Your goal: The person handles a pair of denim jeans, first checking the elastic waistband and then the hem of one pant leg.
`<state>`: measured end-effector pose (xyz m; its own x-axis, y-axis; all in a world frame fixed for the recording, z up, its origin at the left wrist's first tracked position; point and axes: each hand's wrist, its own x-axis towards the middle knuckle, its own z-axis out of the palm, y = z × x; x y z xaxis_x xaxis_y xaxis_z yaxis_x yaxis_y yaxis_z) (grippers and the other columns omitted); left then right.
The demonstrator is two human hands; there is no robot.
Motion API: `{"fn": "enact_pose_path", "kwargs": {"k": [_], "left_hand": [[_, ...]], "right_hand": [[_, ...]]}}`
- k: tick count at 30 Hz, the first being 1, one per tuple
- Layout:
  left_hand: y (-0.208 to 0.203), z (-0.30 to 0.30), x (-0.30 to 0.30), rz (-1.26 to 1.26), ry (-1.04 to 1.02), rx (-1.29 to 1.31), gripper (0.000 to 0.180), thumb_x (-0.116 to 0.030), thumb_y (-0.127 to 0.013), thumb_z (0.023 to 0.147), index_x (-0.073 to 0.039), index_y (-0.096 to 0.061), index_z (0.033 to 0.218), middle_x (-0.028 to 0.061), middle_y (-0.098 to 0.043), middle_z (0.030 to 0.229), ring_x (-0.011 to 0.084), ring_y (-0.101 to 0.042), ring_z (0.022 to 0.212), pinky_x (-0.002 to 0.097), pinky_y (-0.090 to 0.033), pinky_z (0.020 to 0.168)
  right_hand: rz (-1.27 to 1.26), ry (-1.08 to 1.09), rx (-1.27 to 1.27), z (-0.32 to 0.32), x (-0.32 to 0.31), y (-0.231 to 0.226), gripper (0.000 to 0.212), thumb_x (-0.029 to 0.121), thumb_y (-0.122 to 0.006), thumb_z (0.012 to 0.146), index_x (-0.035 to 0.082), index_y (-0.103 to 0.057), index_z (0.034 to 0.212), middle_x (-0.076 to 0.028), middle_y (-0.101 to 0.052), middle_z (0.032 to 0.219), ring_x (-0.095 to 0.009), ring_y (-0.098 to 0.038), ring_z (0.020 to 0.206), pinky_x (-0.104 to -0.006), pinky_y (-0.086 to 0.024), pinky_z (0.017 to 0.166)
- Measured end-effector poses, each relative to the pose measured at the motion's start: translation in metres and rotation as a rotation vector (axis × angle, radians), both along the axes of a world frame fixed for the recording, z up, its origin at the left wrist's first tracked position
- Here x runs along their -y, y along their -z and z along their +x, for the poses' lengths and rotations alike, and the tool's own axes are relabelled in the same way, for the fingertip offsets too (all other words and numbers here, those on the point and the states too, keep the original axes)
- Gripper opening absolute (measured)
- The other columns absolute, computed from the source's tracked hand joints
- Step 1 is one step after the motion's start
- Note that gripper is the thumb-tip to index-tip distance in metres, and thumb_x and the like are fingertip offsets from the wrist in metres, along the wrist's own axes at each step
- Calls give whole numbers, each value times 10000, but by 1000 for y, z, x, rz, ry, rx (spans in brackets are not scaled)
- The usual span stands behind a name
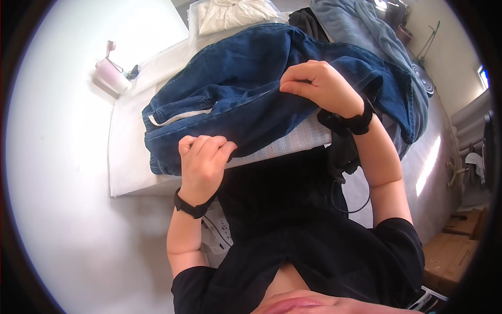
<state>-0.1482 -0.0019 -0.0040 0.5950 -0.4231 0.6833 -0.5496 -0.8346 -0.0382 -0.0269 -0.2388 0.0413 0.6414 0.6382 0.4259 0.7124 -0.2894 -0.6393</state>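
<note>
Dark blue denim trousers lie across the table in front of me, waistband toward the left, with a white drawstring showing near it. My left hand is closed on the trousers' near edge, fingers curled over the fabric and their tips partly hidden. Farther right and higher up, my right hand pinches the denim between thumb and fingers along a lengthwise seam. The legs run off to the right and hang over the table's side. Black bands circle both my wrists.
A cream garment in clear plastic lies at the back, beside a light blue garment. At the far left of the white table stands a pink bottle. Patterned cloth shows under the denim. Cardboard boxes sit lower right.
</note>
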Motion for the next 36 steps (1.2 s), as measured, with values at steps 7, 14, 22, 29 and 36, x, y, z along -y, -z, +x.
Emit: {"fn": "enact_pose_path", "kwargs": {"k": [7,14,22,29,36], "left_hand": [[-25,-12,-4,-51,36,-140,173,-37,-648,641,-59,-619,810,29,-534,753,185,-509,725,324,-332,718],[-31,9,-6,-150,-189,-80,252,-113,-658,704,-63,-625,949,61,-587,883,236,-538,831,336,-372,789],[-38,8,-16,-417,-119,-109,93,-12,-614,742,2,-575,825,97,-544,773,230,-532,719,276,-421,679],[-38,0,-40,-471,-206,-63,90,-26,-611,764,5,-571,838,88,-537,791,210,-522,747,263,-411,713],[-33,-1,-47,-489,-243,-36,97,-46,-613,762,9,-568,828,92,-537,768,225,-527,719,278,-420,673]], "right_hand": [[-40,-53,194,-4,-7,4,116,149,-635,748,36,-614,764,-54,-615,739,-212,-553,681,-295,-423,684],[-47,-82,229,-8,0,-2,111,149,-662,720,57,-618,765,-36,-617,750,-208,-543,690,-298,-413,701],[-93,19,322,-9,15,-4,171,99,-688,644,60,-606,789,-42,-570,677,-216,-521,652,-299,-413,671],[-197,200,259,-4,37,-9,222,27,-633,597,57,-578,810,-67,-469,622,-249,-513,618,-332,-419,581],[-172,365,287,4,75,-14,254,37,-649,592,76,-594,836,-73,-443,619,-230,-478,579,-314,-397,548]]}}
